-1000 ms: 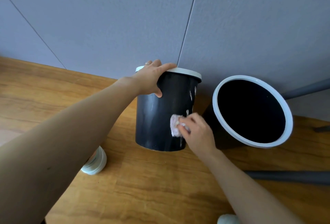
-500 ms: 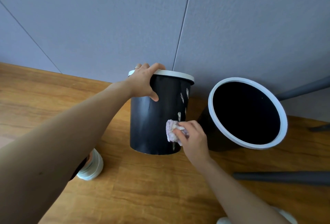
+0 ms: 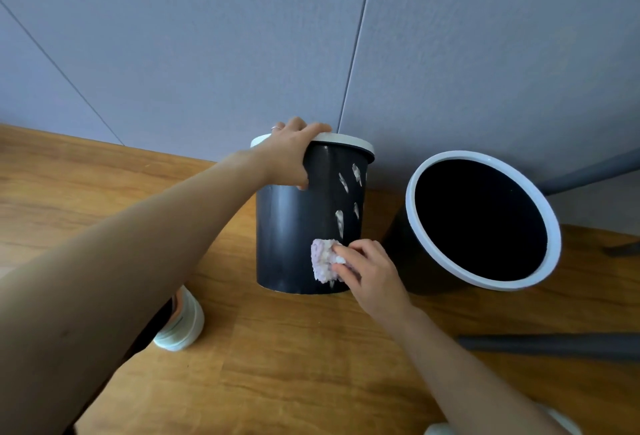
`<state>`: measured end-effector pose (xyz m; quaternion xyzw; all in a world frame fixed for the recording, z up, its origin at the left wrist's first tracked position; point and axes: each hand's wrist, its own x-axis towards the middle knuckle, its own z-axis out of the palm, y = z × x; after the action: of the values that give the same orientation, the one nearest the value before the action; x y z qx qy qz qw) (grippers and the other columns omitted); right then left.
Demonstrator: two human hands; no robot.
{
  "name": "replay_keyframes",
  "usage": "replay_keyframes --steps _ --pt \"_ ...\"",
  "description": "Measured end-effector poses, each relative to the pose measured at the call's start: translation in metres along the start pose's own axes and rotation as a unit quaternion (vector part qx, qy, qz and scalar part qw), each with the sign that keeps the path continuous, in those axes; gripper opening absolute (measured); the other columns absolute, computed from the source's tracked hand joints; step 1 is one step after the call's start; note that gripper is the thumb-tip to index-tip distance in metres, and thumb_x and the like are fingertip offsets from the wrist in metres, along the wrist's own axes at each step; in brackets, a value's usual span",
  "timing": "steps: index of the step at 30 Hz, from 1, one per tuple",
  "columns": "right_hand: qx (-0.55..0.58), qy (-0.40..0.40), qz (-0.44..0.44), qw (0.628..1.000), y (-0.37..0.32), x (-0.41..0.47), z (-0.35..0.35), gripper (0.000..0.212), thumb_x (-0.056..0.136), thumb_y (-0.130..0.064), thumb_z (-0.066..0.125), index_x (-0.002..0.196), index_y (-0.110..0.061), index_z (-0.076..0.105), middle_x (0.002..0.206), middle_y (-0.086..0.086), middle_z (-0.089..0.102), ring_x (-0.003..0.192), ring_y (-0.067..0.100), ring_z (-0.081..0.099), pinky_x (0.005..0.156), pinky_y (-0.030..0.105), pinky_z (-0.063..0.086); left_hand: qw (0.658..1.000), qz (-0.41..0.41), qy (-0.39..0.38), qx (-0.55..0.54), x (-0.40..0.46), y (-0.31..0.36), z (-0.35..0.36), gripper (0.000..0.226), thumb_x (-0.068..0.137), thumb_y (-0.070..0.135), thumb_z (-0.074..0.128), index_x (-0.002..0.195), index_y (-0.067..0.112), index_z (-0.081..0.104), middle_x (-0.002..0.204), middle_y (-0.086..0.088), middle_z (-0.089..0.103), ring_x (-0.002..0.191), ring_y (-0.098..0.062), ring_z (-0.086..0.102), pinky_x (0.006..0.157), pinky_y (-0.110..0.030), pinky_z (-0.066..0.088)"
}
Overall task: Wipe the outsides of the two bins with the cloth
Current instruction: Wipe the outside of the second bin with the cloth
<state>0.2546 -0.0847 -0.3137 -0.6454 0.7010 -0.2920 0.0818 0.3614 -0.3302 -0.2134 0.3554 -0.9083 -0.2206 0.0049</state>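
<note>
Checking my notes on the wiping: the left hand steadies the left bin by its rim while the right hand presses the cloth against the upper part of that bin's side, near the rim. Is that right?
Not quite. The head view shows the right hand pressing the cloth against the lower part of the left bin, near its base, below the white smears. The rest holds: the left hand steadies that bin by its rim.

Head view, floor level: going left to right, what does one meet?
White shoe → left bin, gripped at the rim by the left hand → cloth → right hand → right bin, its opening towards the camera.
</note>
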Motion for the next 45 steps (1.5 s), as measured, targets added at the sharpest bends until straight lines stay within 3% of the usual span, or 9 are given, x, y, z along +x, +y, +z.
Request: replay_keyframes --steps 5,10,14,18,21,28,32,39,45 --pt "-0.028 -0.05 -0.046 0.997 -0.005 -0.008 -0.003 0.026 0.092 -0.021 0.063 0.115 -0.012 0.068 0.097 0.004 0.059 0.087 0.014 0.055 0.062 0.025 0.055 0.999 0.021 0.006 0.044 0.0 0.001 0.008 0.112 0.054 0.027 0.089 0.144 0.041 0.024 0.127 -0.007 0.035 0.117 -0.035 0.034 0.093 -0.043 0.036" --pt "-0.065 -0.09 -0.126 0.986 -0.009 -0.011 -0.006 0.018 0.079 -0.003 0.072 0.096 -0.01 0.073 0.079 0.004 0.059 0.069 0.015 0.056 0.049 0.022 0.05 0.998 0.047 0.002 0.04 0.0 -0.002 0.006 0.108 0.055 0.023 0.09 0.141 0.044 0.027 0.124 -0.004 0.035 0.114 -0.03 0.034 0.094 -0.046 0.038" --pt "-0.11 -0.131 -0.131 0.976 -0.005 0.005 -0.012 0.022 0.092 -0.007 0.055 0.109 -0.01 0.069 0.095 0.006 0.062 0.084 0.018 0.056 0.068 0.026 0.053 0.998 0.046 0.014 0.034 0.0 -0.005 0.007 0.108 0.054 0.022 0.091 0.141 0.043 0.03 0.122 -0.005 0.037 0.112 -0.03 0.035 0.094 -0.044 0.037" --pt "-0.083 0.007 0.004 0.996 -0.001 0.043 -0.026 0.025 0.09 -0.004 0.062 0.113 -0.004 0.07 0.09 0.012 0.061 0.082 0.025 0.056 0.065 0.035 0.056 0.999 0.044 0.017 0.026 -0.002 -0.008 0.007 0.108 0.055 0.021 0.09 0.141 0.044 0.029 0.122 -0.004 0.037 0.113 -0.03 0.035 0.094 -0.044 0.037" --pt "-0.094 0.021 0.006 0.995 -0.002 0.051 -0.025 0.027 0.091 -0.005 0.062 0.117 -0.006 0.068 0.089 0.012 0.06 0.08 0.025 0.056 0.062 0.035 0.055 0.999 0.042 0.018 0.019 -0.003 -0.008 0.006 0.107 0.056 0.02 0.09 0.142 0.044 0.03 0.122 -0.004 0.037 0.113 -0.028 0.034 0.095 -0.044 0.039" --pt "-0.071 -0.088 -0.095 0.989 -0.011 0.002 -0.01 0.03 0.087 -0.008 0.061 0.116 -0.01 0.068 0.085 0.008 0.058 0.07 0.018 0.056 0.051 0.03 0.054 0.999 0.034 0.018 0.005 -0.002 -0.007 0.005 0.106 0.057 0.019 0.089 0.142 0.042 0.032 0.123 -0.004 0.037 0.116 -0.028 0.033 0.097 -0.046 0.039" --pt "-0.111 -0.142 -0.179 0.967 -0.014 -0.004 -0.01 0.037 0.07 -0.005 0.08 0.106 -0.013 0.072 0.074 0.003 0.053 0.061 0.014 0.049 0.044 0.02 0.042 0.999 0.027 0.018 0.001 -0.003 -0.009 0.004 0.106 0.056 0.02 0.09 0.142 0.044 0.031 0.123 -0.004 0.038 0.116 -0.027 0.032 0.096 -0.046 0.04" --pt "-0.066 0.04 0.015 0.997 -0.009 0.065 -0.021 0.03 0.087 -0.002 0.065 0.116 -0.008 0.07 0.085 0.01 0.053 0.076 0.023 0.052 0.055 0.036 0.051 0.999 0.032 0.025 -0.007 -0.005 -0.008 0.005 0.108 0.054 0.019 0.091 0.142 0.043 0.034 0.123 -0.004 0.039 0.115 -0.027 0.034 0.097 -0.042 0.039" --pt "-0.06 -0.043 -0.03 0.997 -0.016 0.029 -0.013 0.04 0.093 -0.034 0.055 0.126 -0.012 0.062 0.098 0.008 0.053 0.086 0.018 0.05 0.062 0.031 0.052 0.999 0.032 0.025 -0.002 -0.003 -0.007 0.004 0.106 0.055 0.02 0.09 0.141 0.044 0.033 0.123 -0.004 0.039 0.114 -0.027 0.034 0.096 -0.047 0.041"
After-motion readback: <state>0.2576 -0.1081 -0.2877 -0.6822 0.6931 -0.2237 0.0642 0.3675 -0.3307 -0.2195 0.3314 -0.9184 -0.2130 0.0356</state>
